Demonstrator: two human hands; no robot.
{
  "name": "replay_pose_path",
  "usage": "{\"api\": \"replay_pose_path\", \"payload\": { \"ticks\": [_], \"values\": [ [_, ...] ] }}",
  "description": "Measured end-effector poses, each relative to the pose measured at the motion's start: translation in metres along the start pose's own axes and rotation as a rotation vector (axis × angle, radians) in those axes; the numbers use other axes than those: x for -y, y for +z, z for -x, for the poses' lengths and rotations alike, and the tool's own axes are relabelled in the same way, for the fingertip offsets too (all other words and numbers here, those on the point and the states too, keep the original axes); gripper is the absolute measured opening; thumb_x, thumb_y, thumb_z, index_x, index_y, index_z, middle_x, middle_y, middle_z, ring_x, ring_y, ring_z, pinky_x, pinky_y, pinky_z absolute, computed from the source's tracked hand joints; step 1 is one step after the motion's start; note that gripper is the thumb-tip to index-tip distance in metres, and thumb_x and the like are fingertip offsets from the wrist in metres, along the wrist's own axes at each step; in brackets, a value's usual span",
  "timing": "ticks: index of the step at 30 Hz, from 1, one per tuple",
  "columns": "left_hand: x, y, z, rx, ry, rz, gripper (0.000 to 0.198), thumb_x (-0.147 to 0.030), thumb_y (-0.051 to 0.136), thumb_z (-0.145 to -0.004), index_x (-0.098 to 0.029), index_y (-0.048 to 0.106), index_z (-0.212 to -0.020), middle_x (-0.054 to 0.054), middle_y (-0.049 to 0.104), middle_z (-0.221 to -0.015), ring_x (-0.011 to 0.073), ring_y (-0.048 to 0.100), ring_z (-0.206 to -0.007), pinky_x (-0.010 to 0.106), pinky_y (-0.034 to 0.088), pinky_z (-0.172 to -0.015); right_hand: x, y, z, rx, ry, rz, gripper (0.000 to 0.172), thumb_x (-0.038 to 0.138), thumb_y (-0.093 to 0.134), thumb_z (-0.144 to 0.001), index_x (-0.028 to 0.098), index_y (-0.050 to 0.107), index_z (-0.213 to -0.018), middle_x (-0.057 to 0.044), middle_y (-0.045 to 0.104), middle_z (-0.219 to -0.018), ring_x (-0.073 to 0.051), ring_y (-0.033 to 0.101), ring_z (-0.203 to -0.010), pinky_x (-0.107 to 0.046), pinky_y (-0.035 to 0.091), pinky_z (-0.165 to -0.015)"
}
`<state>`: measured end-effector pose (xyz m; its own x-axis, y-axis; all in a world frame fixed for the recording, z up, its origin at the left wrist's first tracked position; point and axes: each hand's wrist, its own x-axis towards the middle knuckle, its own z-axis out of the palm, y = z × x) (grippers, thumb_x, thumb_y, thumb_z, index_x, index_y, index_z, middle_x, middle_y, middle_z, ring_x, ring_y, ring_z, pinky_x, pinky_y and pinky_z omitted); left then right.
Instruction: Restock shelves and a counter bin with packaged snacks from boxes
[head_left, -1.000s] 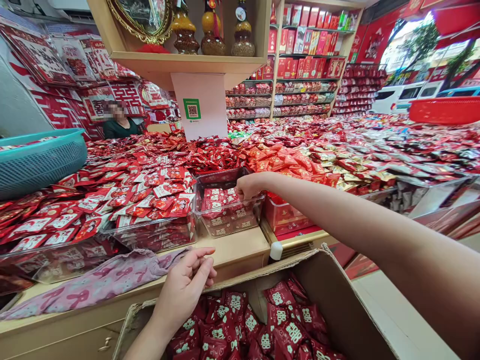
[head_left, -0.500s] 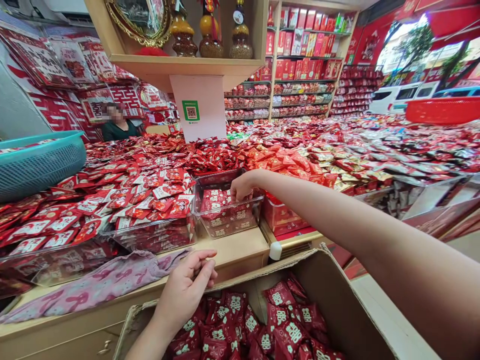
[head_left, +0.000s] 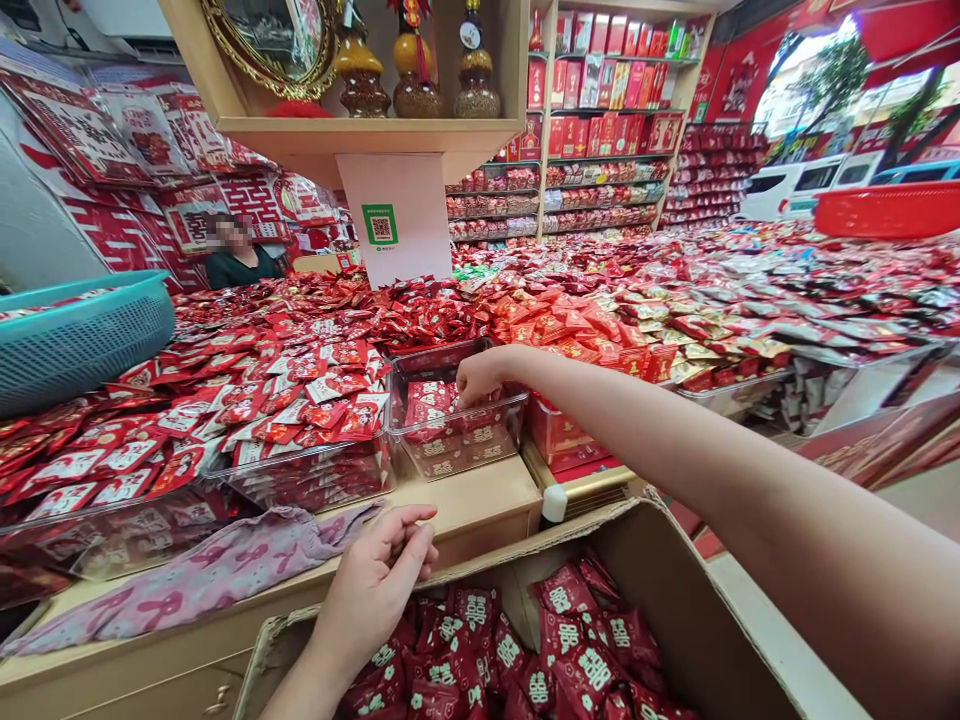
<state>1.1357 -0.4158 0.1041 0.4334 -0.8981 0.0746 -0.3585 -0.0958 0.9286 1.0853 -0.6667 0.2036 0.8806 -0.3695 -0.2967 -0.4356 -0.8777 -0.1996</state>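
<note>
My right hand [head_left: 480, 378] reaches into a clear plastic bin [head_left: 454, 425], its fingers bent down by the red packets [head_left: 429, 402] inside; its fingertips are hidden, so anything in them cannot be made out. Over the near-left rim of a cardboard box [head_left: 679, 570] hovers my left hand [head_left: 386, 560], palm turned inward, fingers loosely curled and apart, holding nothing. Dark red packets with pale characters [head_left: 589, 670] lie in the box below it.
Bins of red and white packets [head_left: 300, 460] stand to the left, near a teal basket [head_left: 82, 335]. A pink patterned cloth [head_left: 202, 575] lies on the counter edge. A shelf [head_left: 375, 130] overhangs behind. A red basket [head_left: 889, 210] is at far right. A person [head_left: 240, 262] sits behind.
My right hand has shifted slightly left within the bin. My left hand stays almost where it was, and the view has moved a little.
</note>
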Motion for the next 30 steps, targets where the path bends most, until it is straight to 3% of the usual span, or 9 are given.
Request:
{"api": "replay_pose_path", "payload": {
  "ticks": [3,6,12,17,22,25,30],
  "values": [
    [0.0,0.0,-0.001,0.007,-0.003,-0.002,0.028,-0.036,0.051,-0.077,-0.016,0.055,-0.096,0.0,0.059,-0.069,0.0117,0.057,-0.06,0.024,0.049,-0.057,0.005,0.002,-0.008,-0.148,-0.076,-0.002,0.03,0.025,0.059,-0.069,0.013,0.062,-0.097,-0.005,0.065,-0.09,-0.013,0.057,-0.075,-0.019,0.04,-0.062],
    [-0.001,0.001,0.0,-0.002,-0.011,0.009,0.028,-0.036,0.052,-0.076,-0.016,0.055,-0.095,0.0,0.059,-0.068,0.0119,0.057,-0.059,0.024,0.05,-0.057,0.011,0.006,-0.018,-0.216,-0.147,-0.02,0.034,0.026,0.061,-0.068,0.015,0.061,-0.1,-0.003,0.064,-0.097,-0.012,0.056,-0.079,-0.017,0.039,-0.062],
    [-0.003,0.002,0.003,-0.032,-0.013,0.027,0.026,-0.035,0.052,-0.076,-0.016,0.057,-0.094,0.0,0.059,-0.064,0.0125,0.057,-0.058,0.024,0.05,-0.055,0.02,0.012,-0.035,-0.154,-0.159,-0.047,0.03,0.031,0.06,-0.069,0.012,0.065,-0.091,-0.005,0.066,-0.082,-0.01,0.054,-0.062,-0.018,0.036,-0.051],
    [-0.002,0.001,0.003,-0.008,-0.011,0.03,0.026,-0.035,0.052,-0.076,-0.017,0.058,-0.093,0.0,0.059,-0.063,0.0133,0.058,-0.058,0.024,0.05,-0.055,0.022,0.004,-0.042,-0.135,-0.203,-0.038,0.026,0.032,0.057,-0.073,0.016,0.064,-0.092,0.0,0.065,-0.083,-0.007,0.053,-0.063,-0.014,0.036,-0.052],
    [-0.001,0.0,0.003,-0.024,-0.021,0.007,0.027,-0.037,0.052,-0.075,-0.018,0.059,-0.092,0.0,0.06,-0.062,0.0146,0.058,-0.059,0.024,0.049,-0.055,0.018,-0.023,-0.05,-0.301,-0.085,0.055,0.032,0.027,0.039,-0.085,0.01,0.057,-0.104,-0.008,0.061,-0.101,-0.013,0.055,-0.084,-0.019,0.039,-0.066],
    [-0.001,0.0,0.004,-0.018,-0.029,-0.016,0.029,-0.039,0.051,-0.075,-0.019,0.059,-0.093,0.001,0.061,-0.063,0.0154,0.058,-0.059,0.025,0.049,-0.055,0.015,-0.032,-0.059,-0.327,0.021,0.142,0.028,0.022,0.042,-0.084,0.004,0.058,-0.1,-0.015,0.059,-0.102,-0.02,0.054,-0.093,-0.028,0.04,-0.075],
    [0.001,0.002,0.004,-0.073,0.01,-0.031,0.027,-0.04,0.049,-0.076,-0.02,0.061,-0.09,0.0,0.059,-0.06,0.0146,0.057,-0.056,0.023,0.047,-0.052,0.02,-0.022,-0.079,-0.27,0.06,0.22,0.025,0.03,0.048,-0.083,0.011,0.056,-0.097,-0.007,0.058,-0.1,-0.016,0.055,-0.091,-0.036,0.043,-0.081]
  ]
}}
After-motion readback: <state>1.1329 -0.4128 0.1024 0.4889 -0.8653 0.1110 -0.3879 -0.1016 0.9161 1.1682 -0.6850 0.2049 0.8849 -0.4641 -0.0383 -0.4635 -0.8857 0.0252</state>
